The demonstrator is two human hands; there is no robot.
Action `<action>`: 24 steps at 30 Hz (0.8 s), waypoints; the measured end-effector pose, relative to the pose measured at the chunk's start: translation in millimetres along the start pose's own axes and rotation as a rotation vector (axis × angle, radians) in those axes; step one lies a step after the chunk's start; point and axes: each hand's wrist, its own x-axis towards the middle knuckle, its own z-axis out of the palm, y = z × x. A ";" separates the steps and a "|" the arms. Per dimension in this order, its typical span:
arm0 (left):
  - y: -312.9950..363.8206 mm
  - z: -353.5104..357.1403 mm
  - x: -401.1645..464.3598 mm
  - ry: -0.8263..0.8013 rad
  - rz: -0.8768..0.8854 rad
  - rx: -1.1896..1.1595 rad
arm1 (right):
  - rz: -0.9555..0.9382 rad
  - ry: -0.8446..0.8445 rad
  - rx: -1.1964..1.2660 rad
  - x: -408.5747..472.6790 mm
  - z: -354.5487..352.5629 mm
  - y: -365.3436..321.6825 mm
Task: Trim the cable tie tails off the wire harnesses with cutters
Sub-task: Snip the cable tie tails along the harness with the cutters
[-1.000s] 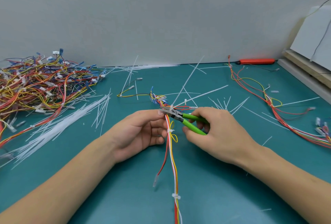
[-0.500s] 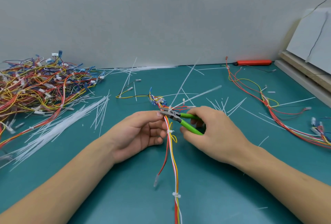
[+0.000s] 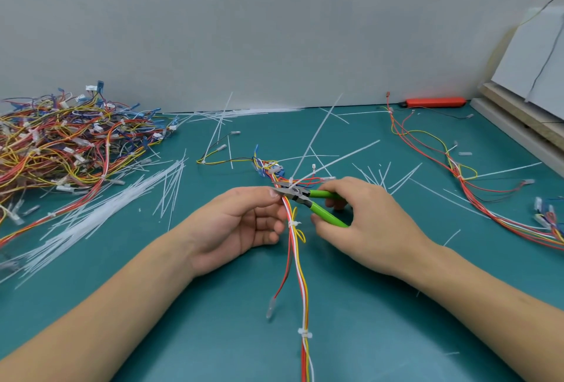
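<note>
A wire harness (image 3: 297, 256) of red, white, orange and yellow wires runs from the bottom edge up the middle of the teal mat. My left hand (image 3: 241, 226) pinches it near its upper end. My right hand (image 3: 363, 223) grips green-handled cutters (image 3: 314, 201), whose jaws sit at a white cable tie (image 3: 290, 181) on the harness. Two long white tails (image 3: 317, 137) rise from that spot toward the back right. Two trimmed ties (image 3: 293, 224) sit lower on the harness.
A big pile of harnesses (image 3: 67, 143) lies at the left, with a heap of cut white tails (image 3: 100, 214) beside it. Another harness (image 3: 476, 192) stretches along the right. An orange knife (image 3: 433, 102) lies by the wall. Boards (image 3: 525, 125) lean at the far right.
The cutter handles have spread slightly and the jaws have shifted a little at the tie. Both hands stay in nearly the same place.
</note>
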 end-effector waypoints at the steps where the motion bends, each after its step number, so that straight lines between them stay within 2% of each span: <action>1: 0.1 0.2 -0.1 -0.002 0.001 0.001 | 0.006 0.002 0.007 0.1 -0.1 0.5; 12: 1.4 0.2 -0.7 0.007 -0.015 -0.007 | 0.082 0.016 0.016 1.2 -0.8 3.2; 18: 1.0 0.7 -0.6 0.006 -0.016 -0.009 | 0.021 0.008 0.084 1.8 2.7 3.3; 24: 0.2 -0.3 -0.2 0.005 -0.015 0.004 | -0.034 0.006 0.016 2.2 2.1 4.7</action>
